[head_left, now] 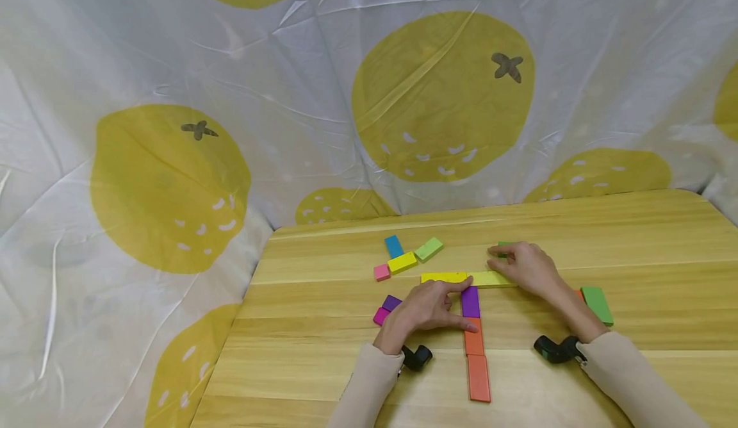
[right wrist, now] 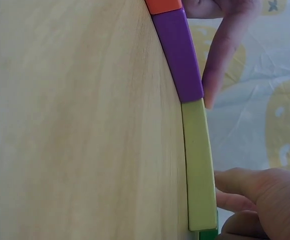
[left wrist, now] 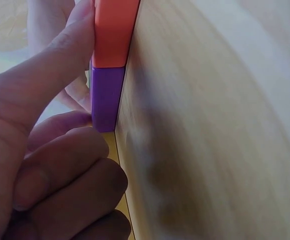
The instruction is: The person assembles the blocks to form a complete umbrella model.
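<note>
In the head view, my left hand [head_left: 429,306] reaches over a column of flat blocks. Its index fingertip touches where the purple block [head_left: 470,302] meets the yellow row; its thumb rests on the upper orange block [head_left: 474,337]. The other fingers are curled, as the left wrist view shows. A second orange-red block [head_left: 478,378] continues the column downward. Across its top lie a yellow block [head_left: 444,277] and a pale yellow-green block [head_left: 490,279]. My right hand [head_left: 527,268] hovers at the pale block's right end, thumb and index finger apart. A green block [head_left: 505,246] is partly hidden behind it.
To the left lie a blue block [head_left: 394,246], a yellow block [head_left: 402,263], a light green block [head_left: 429,249] and a pink one [head_left: 381,272]. Purple [head_left: 391,303] and magenta [head_left: 380,316] blocks sit beside my left hand. A green block [head_left: 597,305] lies right of my right forearm.
</note>
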